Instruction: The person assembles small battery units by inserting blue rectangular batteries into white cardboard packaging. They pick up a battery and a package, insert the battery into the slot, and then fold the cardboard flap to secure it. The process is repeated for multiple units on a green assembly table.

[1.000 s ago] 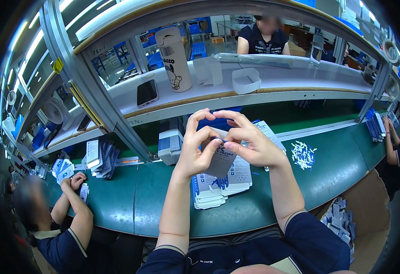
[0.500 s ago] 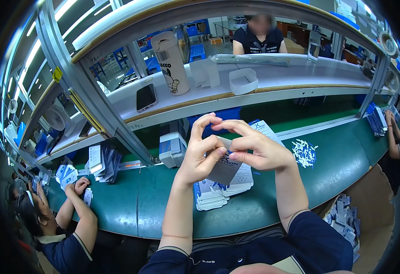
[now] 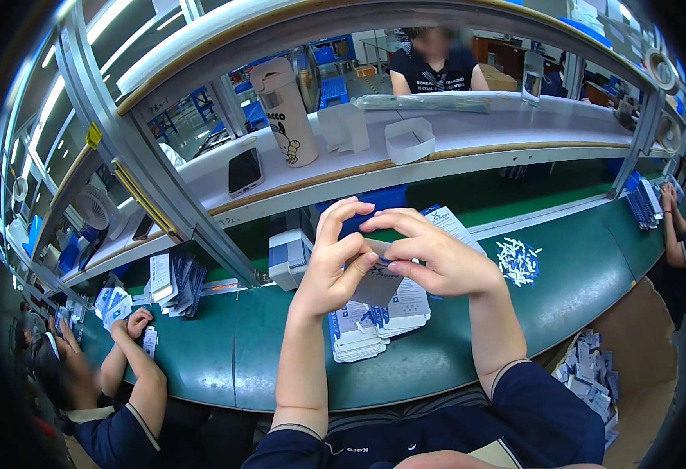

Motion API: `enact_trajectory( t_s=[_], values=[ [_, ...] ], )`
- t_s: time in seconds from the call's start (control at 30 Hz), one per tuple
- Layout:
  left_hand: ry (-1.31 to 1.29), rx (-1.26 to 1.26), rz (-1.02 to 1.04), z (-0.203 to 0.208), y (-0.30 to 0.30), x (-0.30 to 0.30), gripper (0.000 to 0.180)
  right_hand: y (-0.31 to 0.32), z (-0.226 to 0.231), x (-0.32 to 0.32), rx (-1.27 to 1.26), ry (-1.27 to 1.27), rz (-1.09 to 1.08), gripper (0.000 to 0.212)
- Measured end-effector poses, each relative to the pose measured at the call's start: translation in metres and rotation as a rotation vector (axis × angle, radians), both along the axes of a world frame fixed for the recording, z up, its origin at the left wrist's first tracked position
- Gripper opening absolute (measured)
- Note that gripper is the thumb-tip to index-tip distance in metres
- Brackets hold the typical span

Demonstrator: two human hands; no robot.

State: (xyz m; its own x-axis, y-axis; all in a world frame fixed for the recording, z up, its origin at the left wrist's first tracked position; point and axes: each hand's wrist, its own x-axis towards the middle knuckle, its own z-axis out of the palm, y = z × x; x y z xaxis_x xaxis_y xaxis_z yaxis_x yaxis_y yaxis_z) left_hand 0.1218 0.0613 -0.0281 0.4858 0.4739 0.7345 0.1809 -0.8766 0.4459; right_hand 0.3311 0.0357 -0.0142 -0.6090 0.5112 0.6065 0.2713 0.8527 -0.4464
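Observation:
Above the bench, both my hands pinch the top edge of a small grey packaging box (image 3: 375,291) with dark printing. My left hand (image 3: 335,258) has its thumb and forefinger closed on the box's left top corner. My right hand (image 3: 446,256) closes thumb and forefinger on the right top corner. The other fingers of both hands arch up, their tips close together. Fingers hide part of the top edge. Beneath the held box, a stack of flat white-and-blue cartons (image 3: 355,349) lies on the green bench (image 3: 280,367), with small blue pieces on top.
Right of my hands lies a heap of small white and blue pieces (image 3: 519,263). Grey boxes (image 3: 290,254) stand behind my left hand. A shelf holds a tumbler (image 3: 287,117), a phone (image 3: 245,170) and a white tray (image 3: 410,142). A cardboard carton (image 3: 640,352) holds several packets. Co-workers sit nearby.
The held box has tilted, so less of its front shows. Both hands keep their pinch with small finger shifts. The whole view has moved slightly.

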Motion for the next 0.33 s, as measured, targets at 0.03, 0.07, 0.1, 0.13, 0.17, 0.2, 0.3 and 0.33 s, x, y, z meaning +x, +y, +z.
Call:
enact_trajectory(
  t_s=[0.03, 0.07, 0.1, 0.13, 0.17, 0.2, 0.3, 0.33],
  values=[
    [-0.001, 0.008, -0.009, 0.0017, -0.0007, -0.0013, 0.013, 0.0011, -0.0002, -0.0014, 0.009, 0.005, 0.031, 0.009],
    [-0.002, 0.015, -0.018, 0.004, -0.0017, -0.0023, 0.013, 0.0032, -0.0015, -0.0018, 0.014, 0.002, 0.055, 0.008],
    [-0.003, 0.023, -0.023, 0.0054, -0.0029, -0.0039, 0.013, 0.0031, -0.0013, -0.0027, -0.016, 0.035, 0.042, 0.009],
    [-0.033, -0.028, -0.032, 0.0033, -0.0022, -0.0049, 0.012, 0.0024, -0.0015, -0.0039, -0.047, 0.067, 0.029, 0.011],
    [-0.057, -0.058, -0.017, 0.0036, -0.0021, -0.0039, 0.013, 0.0016, -0.0017, -0.0051, -0.078, 0.099, 0.017, 0.012],
    [-0.08, -0.087, 0.001, 0.0037, -0.0024, -0.0022, 0.013, 0.0005, -0.0012, -0.0077, -0.065, 0.127, -0.045, 0.011],
    [-0.102, -0.055, 0.024, -0.0016, 0.0039, 0.0006, 0.014, 0.0026, -0.0016, -0.0071, 0.175, 0.033, -0.24, 0.01],
    [-0.115, -0.068, 0.007, -0.0032, 0.0034, 0.0034, 0.014, 0.0033, -0.0012, -0.0076, 0.177, 0.032, -0.238, 0.01]
  ],
)
